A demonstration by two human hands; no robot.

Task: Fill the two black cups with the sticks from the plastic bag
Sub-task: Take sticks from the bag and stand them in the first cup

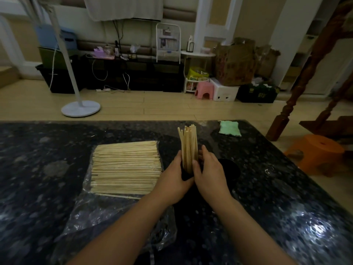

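Two hands met around the near black cup, our landmark for everything else. Our left hand cupped its left wall with fingers curled round it, and our right hand pressed in from the right, thumb against the upright sticks standing in that cup. Those sticks rose well above the rim and fanned slightly at their tips. Just right of that cup sat the second black cup, which looked empty as far as we could tell, though its mouth was dark. Left of the near cup lay the main heap of sticks on the opened plastic bag, flat and parallel on the dark speckled table. Beyond the cup, toward the far edge, lay a green cloth.

We judged the sticks light, stiff and smooth, apt to slide past one another and splay, so a bundle was best taken around its middle with the whole hand. The cup seemed light enough to tip under a tall load, so steadying its wall made sense.
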